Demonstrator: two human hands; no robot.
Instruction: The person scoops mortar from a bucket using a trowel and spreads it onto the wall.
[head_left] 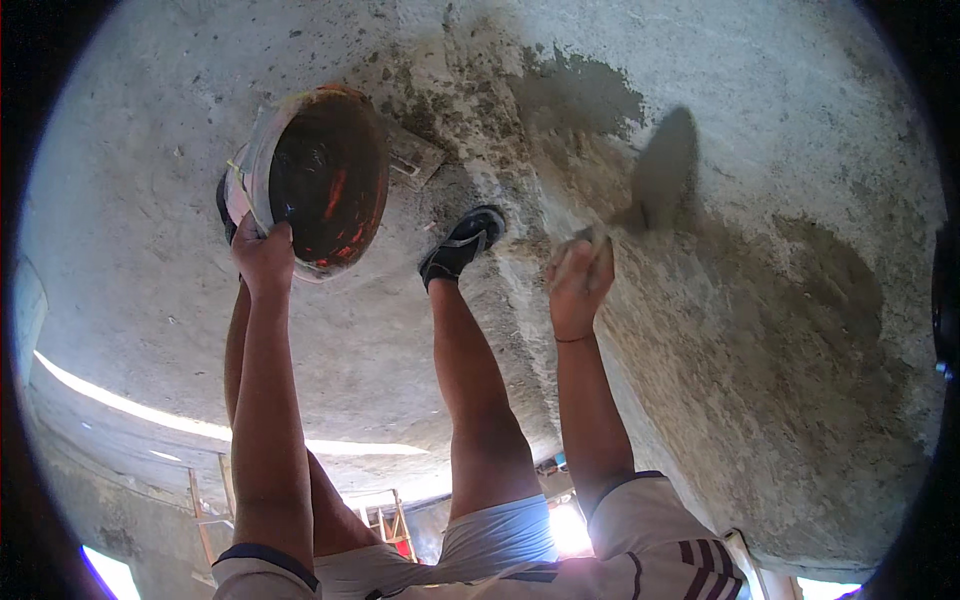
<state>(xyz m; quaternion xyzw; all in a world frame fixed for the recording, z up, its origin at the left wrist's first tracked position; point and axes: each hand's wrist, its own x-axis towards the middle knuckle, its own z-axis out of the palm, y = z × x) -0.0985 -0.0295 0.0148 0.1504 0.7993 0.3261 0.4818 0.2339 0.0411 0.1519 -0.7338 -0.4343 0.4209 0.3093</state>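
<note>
Light short-sleeved shirt (650, 545), right sleeve dark-striped, nearest my viewpoint. Left grip (265, 260): closed on the rim of one tilted bucket (257, 165), dark inside with orange patches. Right grip (581, 280): wrapped round the handle of one trowel (668, 155), blade before the patchy wall (760, 320); contact, I cannot tell. One dark-shod foot (463, 245): on the floor (130, 220), between both grips.
</note>
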